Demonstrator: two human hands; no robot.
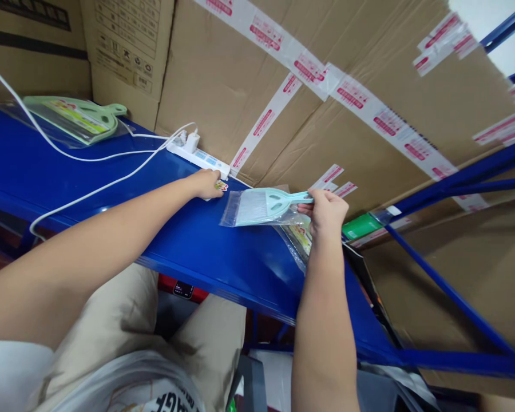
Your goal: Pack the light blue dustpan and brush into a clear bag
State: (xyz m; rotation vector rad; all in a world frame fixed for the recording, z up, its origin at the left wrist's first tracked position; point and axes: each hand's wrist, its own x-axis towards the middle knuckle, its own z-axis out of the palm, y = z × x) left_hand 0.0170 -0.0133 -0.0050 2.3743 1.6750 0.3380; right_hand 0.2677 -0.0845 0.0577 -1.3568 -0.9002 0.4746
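Right hand (328,213) holds a bagged brush (277,205), left hand (206,184) beside a power strip (203,160).

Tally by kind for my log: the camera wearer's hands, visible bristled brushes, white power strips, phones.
Hands: 2 (left hand, right hand)
Brush, bagged, in the right hand: 1
Power strip: 1
Phone: 1
Total: 5

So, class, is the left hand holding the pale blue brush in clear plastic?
No: the right hand holds the brush, and the left hand is near the long white power strip.
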